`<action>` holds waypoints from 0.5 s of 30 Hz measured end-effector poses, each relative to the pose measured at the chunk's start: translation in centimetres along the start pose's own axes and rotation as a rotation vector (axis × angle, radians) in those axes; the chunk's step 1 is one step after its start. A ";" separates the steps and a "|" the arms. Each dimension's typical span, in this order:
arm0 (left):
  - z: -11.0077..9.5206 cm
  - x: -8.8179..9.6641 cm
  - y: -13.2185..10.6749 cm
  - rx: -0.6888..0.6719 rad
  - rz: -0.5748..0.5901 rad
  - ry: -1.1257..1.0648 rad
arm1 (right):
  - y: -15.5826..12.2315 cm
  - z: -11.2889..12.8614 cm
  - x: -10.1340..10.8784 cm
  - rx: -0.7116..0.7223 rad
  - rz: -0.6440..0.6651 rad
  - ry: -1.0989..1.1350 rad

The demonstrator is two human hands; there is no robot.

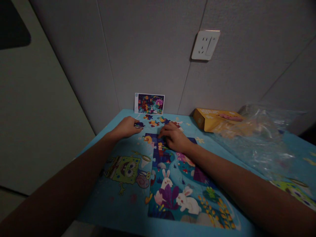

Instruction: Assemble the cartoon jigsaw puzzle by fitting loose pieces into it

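A partly built jigsaw puzzle (177, 194) with rabbits and flowers lies on the blue cartoon-print table cover (113, 204). My left hand (126, 127) rests at the puzzle's far left, fingers closed on a dark loose puzzle piece (139, 124). My right hand (174, 136) lies palm down on the puzzle's upper edge, fingers curled and pressing on the pieces there. Several loose pieces (154, 123) lie just beyond both hands. A reference picture card (149, 103) leans against the wall behind them.
A yellow box (214, 120) lies at the back right by the wall. Crumpled clear plastic wrap (256, 138) covers the right side of the table. A wall socket (205, 45) sits above. The table's left edge drops off near my left forearm.
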State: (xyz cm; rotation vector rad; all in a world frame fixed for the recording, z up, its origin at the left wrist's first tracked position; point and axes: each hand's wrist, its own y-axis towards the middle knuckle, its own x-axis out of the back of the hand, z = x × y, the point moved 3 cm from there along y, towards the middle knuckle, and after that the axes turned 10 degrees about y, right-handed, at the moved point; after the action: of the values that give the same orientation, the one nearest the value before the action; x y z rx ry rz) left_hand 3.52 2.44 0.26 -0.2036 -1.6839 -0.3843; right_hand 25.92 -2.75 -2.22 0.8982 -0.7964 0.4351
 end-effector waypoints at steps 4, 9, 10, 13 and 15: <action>0.1 0.0 0.0 -0.024 -0.026 0.018 | 0.0 0.1 0.1 0.007 -0.011 -0.004; 0.1 -0.2 0.2 -0.043 -0.055 -0.018 | 0.0 0.2 0.1 0.002 -0.014 -0.015; 0.1 -0.3 0.2 -0.052 -0.058 -0.030 | 0.0 0.2 0.1 0.001 -0.015 -0.018; -0.2 -0.7 0.3 -0.060 -0.070 -0.051 | 0.0 0.2 0.1 -0.003 -0.030 -0.025; -0.5 -1.0 0.3 -0.056 -0.094 -0.077 | 0.0 0.3 0.2 -0.006 -0.047 -0.029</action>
State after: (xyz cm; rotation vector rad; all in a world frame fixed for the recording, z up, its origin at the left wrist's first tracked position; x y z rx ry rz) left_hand 4.22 2.61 -0.64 -0.1822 -1.7642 -0.4998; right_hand 25.92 -3.00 -1.95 0.9171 -0.8010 0.3792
